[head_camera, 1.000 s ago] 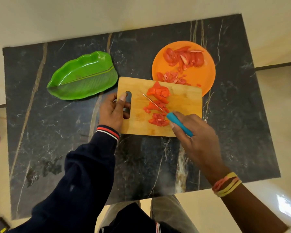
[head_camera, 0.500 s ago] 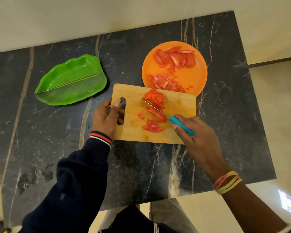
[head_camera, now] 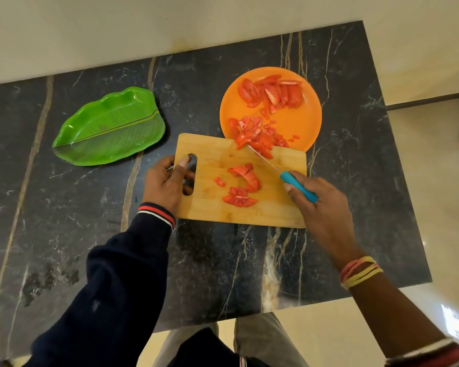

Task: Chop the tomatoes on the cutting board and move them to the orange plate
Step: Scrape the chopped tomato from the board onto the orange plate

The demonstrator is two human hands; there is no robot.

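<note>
The tomato pieces (head_camera: 240, 186) are small, wet, soft chunks. Judge them light, slippery and easily crushed: do not pinch them, sweep them with a flat edge. One cluster lies at the centre of the cutting board (head_camera: 212, 160). A second cluster (head_camera: 260, 147) sits at the board's upper edge, where that edge overlaps the lower rim of the orange plate (head_camera: 312, 120). The plate already holds slices and diced pieces.

The knife (head_camera: 298, 186) lies with its blade against the second cluster. The right hand (head_camera: 321, 207) has its fingers wrapped round the blue handle. The left hand (head_camera: 164, 184) grips the board at its handle slot, thumb on top, fingers curled beneath. The board is stiff and probably light: hold it at the slot.

A green leaf-shaped plate (head_camera: 109, 128) lies at upper left on the marble table (head_camera: 223, 260).
</note>
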